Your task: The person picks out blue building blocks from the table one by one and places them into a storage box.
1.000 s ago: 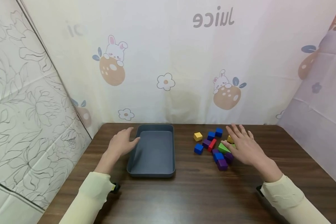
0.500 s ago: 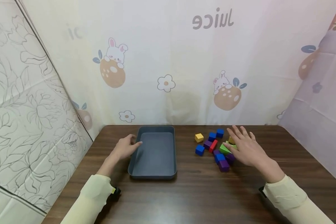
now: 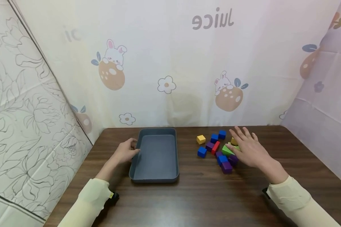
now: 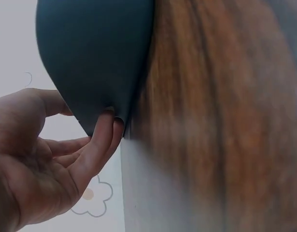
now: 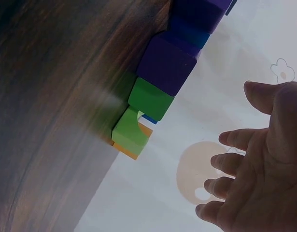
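My left hand (image 3: 126, 152) grips the left wall of a dark grey rectangular tray (image 3: 154, 181). Its thumb lies over the rim, and in the left wrist view its fingertips (image 4: 106, 116) touch the outer wall. Above the right side of a group of coloured blocks hovers my right hand (image 3: 251, 151), fingers spread and holding nothing. Under and beside it are a green block (image 3: 227, 150), a purple block (image 3: 226, 167) and a partly covered yellow block (image 3: 233, 141). In the right wrist view, a light green block with a curved cutout (image 5: 131, 133) lies below the palm.
Left of the group lie a yellow cube (image 3: 200, 139), a blue cube (image 3: 202, 152) and a red block (image 3: 215, 147). More blue and purple blocks sit close together. The wooden table (image 3: 187, 201) ends at a printed curtain (image 3: 182, 63) behind, with cloth on both sides.
My left hand has come down from beside the tray's rim and taken hold of its left wall. The right hand stays over the blocks. The view has shifted slightly.
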`<action>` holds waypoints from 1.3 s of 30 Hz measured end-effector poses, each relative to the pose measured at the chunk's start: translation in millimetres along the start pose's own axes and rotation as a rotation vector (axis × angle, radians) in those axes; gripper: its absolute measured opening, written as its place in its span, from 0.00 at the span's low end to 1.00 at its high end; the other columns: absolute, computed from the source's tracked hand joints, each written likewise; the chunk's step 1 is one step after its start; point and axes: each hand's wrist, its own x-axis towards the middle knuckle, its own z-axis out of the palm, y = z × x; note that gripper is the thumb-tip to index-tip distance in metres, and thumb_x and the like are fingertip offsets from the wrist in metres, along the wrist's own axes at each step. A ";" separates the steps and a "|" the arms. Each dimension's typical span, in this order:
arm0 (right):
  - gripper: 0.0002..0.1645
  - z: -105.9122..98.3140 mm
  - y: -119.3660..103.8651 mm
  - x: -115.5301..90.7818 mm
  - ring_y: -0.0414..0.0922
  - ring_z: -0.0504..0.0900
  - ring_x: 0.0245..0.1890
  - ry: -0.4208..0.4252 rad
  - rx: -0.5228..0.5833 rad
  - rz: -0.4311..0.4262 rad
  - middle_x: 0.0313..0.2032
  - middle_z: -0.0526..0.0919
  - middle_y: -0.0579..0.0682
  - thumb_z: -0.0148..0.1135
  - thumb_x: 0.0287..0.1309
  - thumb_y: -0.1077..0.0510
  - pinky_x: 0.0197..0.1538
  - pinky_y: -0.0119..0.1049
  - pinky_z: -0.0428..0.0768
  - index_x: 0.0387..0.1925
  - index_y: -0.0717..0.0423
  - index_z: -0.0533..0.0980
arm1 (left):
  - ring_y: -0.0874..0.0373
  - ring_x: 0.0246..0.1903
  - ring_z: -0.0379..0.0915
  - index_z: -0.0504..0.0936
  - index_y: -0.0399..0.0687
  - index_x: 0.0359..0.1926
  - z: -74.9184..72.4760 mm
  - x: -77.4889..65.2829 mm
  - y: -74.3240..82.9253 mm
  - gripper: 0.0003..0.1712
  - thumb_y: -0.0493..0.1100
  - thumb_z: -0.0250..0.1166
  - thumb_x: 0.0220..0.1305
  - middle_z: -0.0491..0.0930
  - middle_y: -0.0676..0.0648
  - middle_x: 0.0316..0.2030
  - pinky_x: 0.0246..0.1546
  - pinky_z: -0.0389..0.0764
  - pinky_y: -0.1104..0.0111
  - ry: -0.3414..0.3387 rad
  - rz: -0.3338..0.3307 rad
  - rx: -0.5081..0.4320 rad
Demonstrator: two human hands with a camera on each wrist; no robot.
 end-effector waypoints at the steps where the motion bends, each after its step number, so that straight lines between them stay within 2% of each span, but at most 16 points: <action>1: 0.49 0.0 -0.3 0.2 0.75 0.40 0.79 -0.001 -0.002 0.001 0.81 0.46 0.71 0.49 0.79 0.35 0.75 0.78 0.40 0.82 0.64 0.52 | 0.49 0.38 0.85 0.70 0.31 0.71 -0.2 0.1 -0.9 0.31 0.38 0.65 0.71 0.82 0.33 0.51 0.27 0.90 0.62 -0.004 0.001 -0.005; 7: 0.49 -1.2 -1.0 0.6 0.75 0.40 0.79 -0.012 -0.016 0.007 0.81 0.45 0.71 0.47 0.79 0.33 0.75 0.78 0.40 0.83 0.64 0.52 | 0.48 0.37 0.86 0.69 0.30 0.71 -2.0 2.4 -3.4 0.31 0.33 0.62 0.69 0.81 0.32 0.52 0.28 0.90 0.60 -0.027 0.004 -0.030; 14: 0.49 -4.7 -2.2 2.2 0.75 0.41 0.79 -0.012 -0.016 -0.011 0.81 0.45 0.71 0.47 0.80 0.34 0.75 0.78 0.39 0.83 0.64 0.52 | 0.49 0.37 0.85 0.69 0.30 0.71 -3.7 2.9 -2.3 0.30 0.33 0.62 0.71 0.81 0.32 0.54 0.29 0.90 0.61 -0.037 0.007 -0.045; 20: 0.50 -4.2 -2.3 1.2 0.75 0.37 0.79 -0.035 -0.002 -0.012 0.81 0.43 0.72 0.45 0.80 0.33 0.74 0.78 0.37 0.83 0.65 0.51 | 0.50 0.35 0.85 0.68 0.29 0.71 -4.6 4.3 -2.4 0.31 0.32 0.62 0.68 0.81 0.32 0.52 0.28 0.90 0.61 -0.051 0.020 -0.043; 25: 0.49 -3.0 -3.8 0.1 0.75 0.38 0.79 -0.030 -0.002 -0.019 0.80 0.46 0.73 0.46 0.80 0.33 0.74 0.78 0.38 0.82 0.65 0.53 | 0.50 0.36 0.85 0.68 0.28 0.70 -5.1 4.7 -2.6 0.31 0.30 0.62 0.67 0.82 0.32 0.52 0.26 0.90 0.61 -0.053 0.029 -0.025; 34: 0.49 -4.4 -2.3 1.6 0.75 0.39 0.79 -0.038 -0.007 -0.020 0.80 0.46 0.73 0.46 0.80 0.34 0.74 0.78 0.39 0.82 0.64 0.52 | 0.49 0.36 0.86 0.68 0.28 0.70 -3.9 5.7 -1.7 0.31 0.30 0.62 0.68 0.81 0.32 0.52 0.27 0.90 0.61 -0.053 0.017 -0.013; 39: 0.48 -2.9 -3.2 4.1 0.77 0.40 0.78 -0.010 0.018 -0.034 0.80 0.48 0.73 0.50 0.79 0.35 0.75 0.77 0.42 0.82 0.64 0.55 | 0.49 0.35 0.86 0.69 0.29 0.70 -4.5 5.0 -1.9 0.31 0.30 0.62 0.68 0.81 0.32 0.52 0.27 0.90 0.61 -0.053 0.018 -0.018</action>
